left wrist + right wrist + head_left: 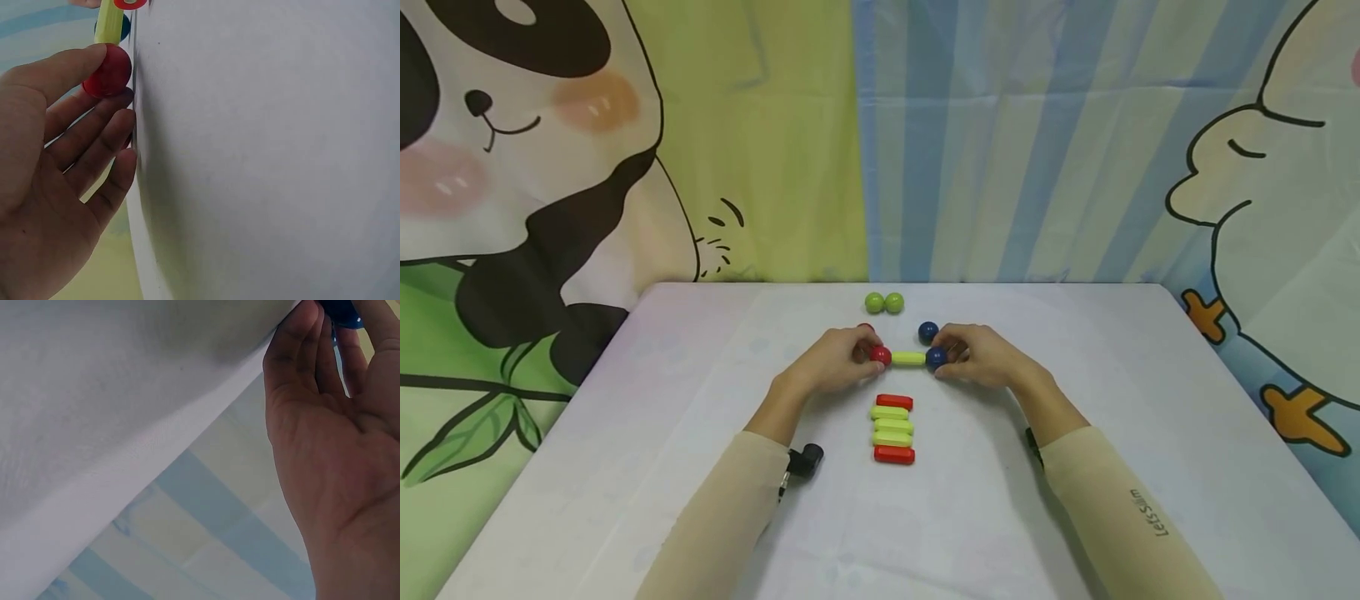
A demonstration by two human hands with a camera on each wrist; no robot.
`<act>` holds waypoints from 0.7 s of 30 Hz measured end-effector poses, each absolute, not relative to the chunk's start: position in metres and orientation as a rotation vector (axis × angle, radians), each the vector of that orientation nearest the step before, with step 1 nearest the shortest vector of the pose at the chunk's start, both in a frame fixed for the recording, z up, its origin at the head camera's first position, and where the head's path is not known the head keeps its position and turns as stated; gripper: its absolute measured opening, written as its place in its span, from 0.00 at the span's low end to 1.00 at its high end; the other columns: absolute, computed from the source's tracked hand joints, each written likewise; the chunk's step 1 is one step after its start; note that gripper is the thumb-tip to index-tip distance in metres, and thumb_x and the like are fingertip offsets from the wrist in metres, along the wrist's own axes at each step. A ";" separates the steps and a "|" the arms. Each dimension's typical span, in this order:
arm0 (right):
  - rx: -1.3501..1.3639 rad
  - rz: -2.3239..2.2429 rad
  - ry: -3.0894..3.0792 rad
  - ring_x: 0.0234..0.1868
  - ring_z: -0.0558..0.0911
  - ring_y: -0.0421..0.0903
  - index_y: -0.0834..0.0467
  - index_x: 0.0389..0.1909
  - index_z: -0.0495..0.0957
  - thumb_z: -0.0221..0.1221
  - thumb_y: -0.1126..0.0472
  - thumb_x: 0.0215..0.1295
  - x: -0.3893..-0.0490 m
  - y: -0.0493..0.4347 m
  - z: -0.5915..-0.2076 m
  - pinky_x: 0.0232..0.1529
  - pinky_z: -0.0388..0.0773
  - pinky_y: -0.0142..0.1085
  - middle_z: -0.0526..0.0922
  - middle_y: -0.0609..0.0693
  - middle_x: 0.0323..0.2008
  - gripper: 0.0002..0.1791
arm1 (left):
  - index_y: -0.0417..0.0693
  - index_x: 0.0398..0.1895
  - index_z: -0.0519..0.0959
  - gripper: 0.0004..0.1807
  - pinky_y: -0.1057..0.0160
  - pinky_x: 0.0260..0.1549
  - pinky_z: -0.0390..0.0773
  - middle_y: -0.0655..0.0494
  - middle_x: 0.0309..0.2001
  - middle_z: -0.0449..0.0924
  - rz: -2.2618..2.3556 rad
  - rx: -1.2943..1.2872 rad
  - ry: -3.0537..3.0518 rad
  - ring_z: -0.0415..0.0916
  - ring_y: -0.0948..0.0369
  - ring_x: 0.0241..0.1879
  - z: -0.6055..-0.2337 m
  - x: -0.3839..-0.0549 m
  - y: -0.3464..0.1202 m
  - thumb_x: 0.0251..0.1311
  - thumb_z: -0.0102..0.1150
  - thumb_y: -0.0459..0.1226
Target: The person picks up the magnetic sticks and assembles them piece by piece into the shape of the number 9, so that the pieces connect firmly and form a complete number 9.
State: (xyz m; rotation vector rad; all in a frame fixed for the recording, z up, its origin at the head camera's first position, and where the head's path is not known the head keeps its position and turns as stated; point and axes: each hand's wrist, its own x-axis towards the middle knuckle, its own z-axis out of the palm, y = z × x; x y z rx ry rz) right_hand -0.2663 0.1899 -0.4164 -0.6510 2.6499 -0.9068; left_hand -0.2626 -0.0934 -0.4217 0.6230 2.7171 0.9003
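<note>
While the left hand pinches a red ball and the right hand grips a blue ball, there's the yellow stick, bridging the pair right between them! Five more sticks line up nearer on the white table, two green balls sitting side by side beyond.

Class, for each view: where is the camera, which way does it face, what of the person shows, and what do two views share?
Head: on the head, facing forward and down over the white table; left hand, right hand and sleeves show.
Left wrist: on that wrist, facing the gripped red ball; left palm and fingers show.
Right wrist: on that wrist, facing the right hand, whose fingers grip a blue ball at the top edge.
Shared: head and left wrist both show that red ball.
</note>
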 end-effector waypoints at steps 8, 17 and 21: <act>-0.655 -0.825 2.662 0.47 0.79 0.49 0.53 0.56 0.76 0.70 0.55 0.64 -0.264 0.179 -0.414 0.52 0.79 0.45 0.81 0.53 0.50 0.22 | 0.53 0.57 0.79 0.18 0.58 0.50 0.79 0.58 0.43 0.83 0.912 0.603 2.721 0.78 0.60 0.44 -0.426 -0.264 -0.095 0.66 0.68 0.43; -0.845 -0.771 2.748 0.49 0.78 0.49 0.54 0.54 0.80 0.68 0.55 0.67 -0.264 0.170 -0.416 0.57 0.76 0.46 0.81 0.49 0.49 0.18 | 0.51 0.58 0.78 0.20 0.58 0.52 0.80 0.58 0.45 0.84 0.909 0.604 2.719 0.79 0.61 0.46 -0.427 -0.265 -0.092 0.66 0.68 0.43; -0.879 -0.748 2.769 0.45 0.77 0.47 0.54 0.52 0.81 0.67 0.57 0.68 -0.264 0.169 -0.417 0.53 0.76 0.44 0.82 0.49 0.45 0.15 | 0.50 0.59 0.77 0.20 0.57 0.54 0.80 0.57 0.46 0.84 0.901 0.610 2.722 0.79 0.61 0.47 -0.426 -0.265 -0.090 0.66 0.68 0.42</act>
